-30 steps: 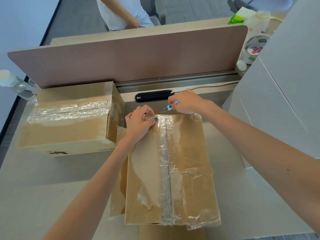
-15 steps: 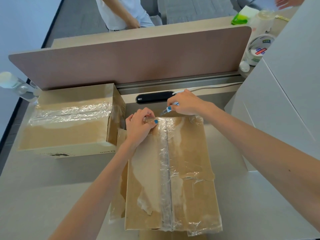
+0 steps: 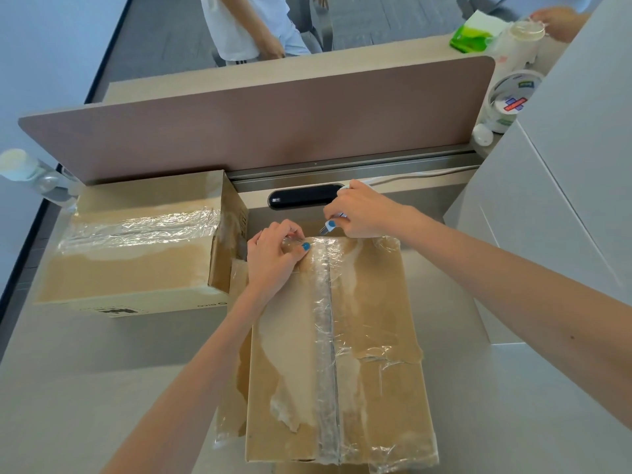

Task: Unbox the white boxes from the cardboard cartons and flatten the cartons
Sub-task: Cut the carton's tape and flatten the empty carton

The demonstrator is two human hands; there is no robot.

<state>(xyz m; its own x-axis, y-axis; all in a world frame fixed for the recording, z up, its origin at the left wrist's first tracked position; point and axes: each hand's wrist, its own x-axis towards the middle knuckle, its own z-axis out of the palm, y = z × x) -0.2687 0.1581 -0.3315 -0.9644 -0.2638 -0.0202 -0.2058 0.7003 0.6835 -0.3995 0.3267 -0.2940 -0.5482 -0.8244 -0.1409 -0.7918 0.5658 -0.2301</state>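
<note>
The taped carton [image 3: 338, 354] lies flat on the tabletop [image 3: 85, 388] at about 6 o'clock in the view, its long side running away from the person. A strip of clear tape [image 3: 325, 336] runs along its closed centre seam. More wrinkled film clings to both flaps, and pale patches show where the brown surface is torn.

At the carton's far edge, toward 12 o'clock, the two hands work close together without touching. The left hand [image 3: 273, 258] rests on the left flap, and its curled fingers pinch a crumpled bit of the tape at the seam's end. Just beside it at 1 o'clock, the right hand [image 3: 362, 213] grips a small cutter [image 3: 328, 225] with a blue and white head. The metal tip points down toward the carton's far edge; whether it touches cannot be told.

A second carton [image 3: 136, 244], also taped shut, sits at 9 o'clock with its corner just beside the left hand. White boxes [image 3: 564, 165] rise at 3 o'clock. Past the hands at 12 o'clock are a black slot [image 3: 304, 196], a white cable [image 3: 410, 176] and a brown divider panel [image 3: 256, 124]. A clear bottle [image 3: 27, 169] stands at 10 o'clock and wrapped paper plates [image 3: 513, 97] at 1 o'clock. Beyond the divider stands a person in a white shirt [image 3: 246, 25].
</note>
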